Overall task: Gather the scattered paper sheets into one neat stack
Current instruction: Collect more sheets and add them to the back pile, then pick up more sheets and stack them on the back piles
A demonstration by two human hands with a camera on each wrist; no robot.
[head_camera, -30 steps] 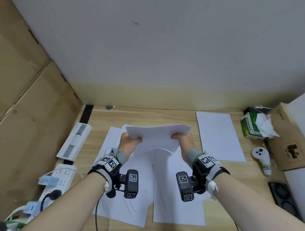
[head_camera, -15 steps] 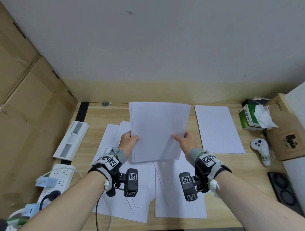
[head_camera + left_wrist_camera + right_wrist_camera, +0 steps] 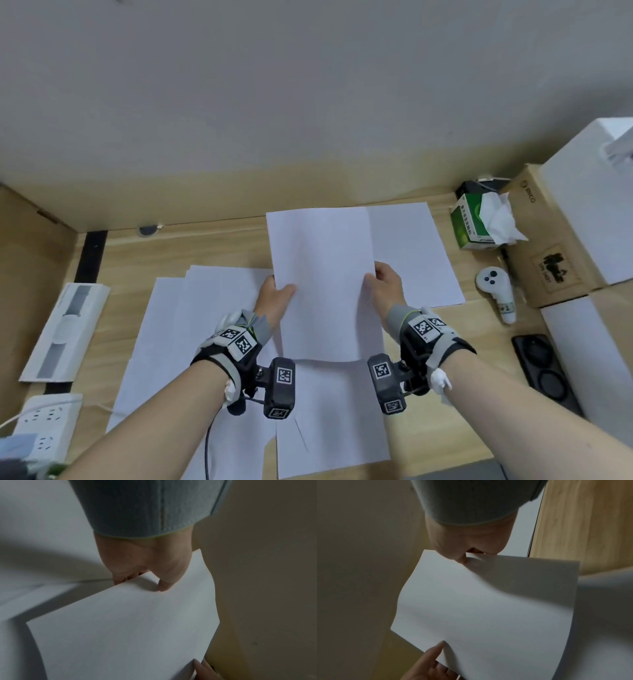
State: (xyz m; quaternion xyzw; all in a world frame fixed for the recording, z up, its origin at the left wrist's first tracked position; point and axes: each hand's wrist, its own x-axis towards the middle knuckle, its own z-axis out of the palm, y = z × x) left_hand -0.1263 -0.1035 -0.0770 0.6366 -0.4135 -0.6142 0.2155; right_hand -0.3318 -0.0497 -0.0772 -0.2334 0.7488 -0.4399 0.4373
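Both hands hold a small bundle of white sheets [image 3: 323, 284] up off the wooden desk [image 3: 219, 246], long side running away from me. My left hand [image 3: 275, 296] pinches its left edge, thumb on top, as the left wrist view shows on the held sheets [image 3: 130, 626]. On the right edge my right hand [image 3: 385, 287] pinches the same held sheets [image 3: 488, 615]. Several loose sheets [image 3: 191, 329] lie spread below at the left. Another sheet [image 3: 334, 418] lies near the front edge. One sheet [image 3: 411, 253] lies at the back right, partly hidden by the bundle.
A white power strip [image 3: 44, 425] and a long white device [image 3: 66, 332] lie at the left. A green tissue box [image 3: 478, 219], a white controller [image 3: 496, 291], cardboard boxes [image 3: 544, 240] and a black case [image 3: 544, 370] crowd the right side. A wall rises behind the desk.
The held bundle went from a bowed, flat-on pose to upright, then shifted right so that it overlaps the back-right sheet. Both hands moved right with it.
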